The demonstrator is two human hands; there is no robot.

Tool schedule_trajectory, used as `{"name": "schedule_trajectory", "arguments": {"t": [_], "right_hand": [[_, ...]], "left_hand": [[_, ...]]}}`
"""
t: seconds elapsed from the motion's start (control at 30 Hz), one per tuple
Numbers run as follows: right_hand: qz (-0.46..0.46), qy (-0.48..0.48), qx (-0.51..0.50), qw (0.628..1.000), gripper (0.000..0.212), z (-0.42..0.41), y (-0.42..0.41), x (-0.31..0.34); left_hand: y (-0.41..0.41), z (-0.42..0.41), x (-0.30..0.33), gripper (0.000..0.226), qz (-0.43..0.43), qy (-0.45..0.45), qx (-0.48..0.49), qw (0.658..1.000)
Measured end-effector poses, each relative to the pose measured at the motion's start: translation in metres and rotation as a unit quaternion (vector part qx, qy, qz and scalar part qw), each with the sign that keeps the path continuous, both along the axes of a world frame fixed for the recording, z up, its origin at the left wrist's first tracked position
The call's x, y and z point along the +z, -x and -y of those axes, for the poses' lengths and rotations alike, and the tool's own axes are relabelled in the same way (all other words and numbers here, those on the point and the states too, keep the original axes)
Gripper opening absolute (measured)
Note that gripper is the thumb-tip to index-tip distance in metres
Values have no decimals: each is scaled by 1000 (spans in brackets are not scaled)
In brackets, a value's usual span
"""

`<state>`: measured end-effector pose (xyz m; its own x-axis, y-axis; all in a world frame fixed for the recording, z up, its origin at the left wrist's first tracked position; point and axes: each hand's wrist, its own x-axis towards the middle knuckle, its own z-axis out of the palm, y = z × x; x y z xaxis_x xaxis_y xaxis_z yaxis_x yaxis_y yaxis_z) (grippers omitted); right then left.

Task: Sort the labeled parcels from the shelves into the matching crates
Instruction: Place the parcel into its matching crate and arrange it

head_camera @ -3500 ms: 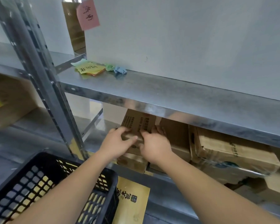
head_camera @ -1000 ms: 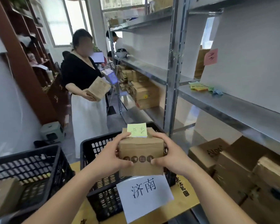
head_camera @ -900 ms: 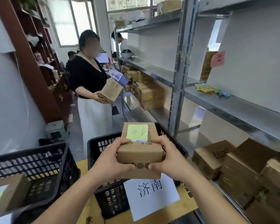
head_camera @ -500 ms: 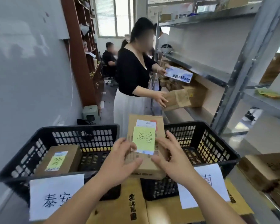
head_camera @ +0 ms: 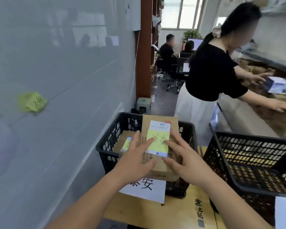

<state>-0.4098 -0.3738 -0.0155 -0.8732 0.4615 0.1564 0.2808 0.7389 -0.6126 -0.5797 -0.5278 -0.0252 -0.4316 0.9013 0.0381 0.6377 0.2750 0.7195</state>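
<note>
A brown cardboard parcel [head_camera: 160, 127] with a white shipping label and a green handwritten note [head_camera: 158, 142] lies tilted over the front of the left black crate [head_camera: 106, 146]. My left hand [head_camera: 135, 162] and my right hand [head_camera: 186, 164] rest on top of its near end, fingers spread apart, not wrapped round it. This crate carries a white paper sign [head_camera: 145, 187] with handwritten characters on its front. Another parcel with a green note [head_camera: 123, 143] lies inside it, under my left hand's fingers.
A second black crate [head_camera: 254, 162] stands to the right, with a white sign [head_camera: 285, 212]. Both sit on flat cardboard [head_camera: 172, 210]. A person in a black top [head_camera: 210, 76] reaches into the shelves at right. The wall with a green note [head_camera: 31, 102] is on the left.
My view has swung left to the left crate. The parcel has moved over that crate, and my fingers have gone from gripping its sides to lying spread on top.
</note>
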Motion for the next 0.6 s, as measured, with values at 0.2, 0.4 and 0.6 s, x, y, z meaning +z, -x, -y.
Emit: {"name": "schedule_trajectory", "arguments": {"t": [0.2, 0.4, 0.6], "right_hand": [[25, 26, -19, 999, 65, -26, 43, 6], [81, 20, -39, 996, 61, -74, 77, -11], [111, 54, -22, 992, 64, -138, 110, -52]], "left_hand": [[55, -31, 5, 76, 1, -5, 1, 1000], [81, -93, -17, 67, -95, 53, -27, 994], [114, -148, -52, 64, -64, 93, -45, 993]]}}
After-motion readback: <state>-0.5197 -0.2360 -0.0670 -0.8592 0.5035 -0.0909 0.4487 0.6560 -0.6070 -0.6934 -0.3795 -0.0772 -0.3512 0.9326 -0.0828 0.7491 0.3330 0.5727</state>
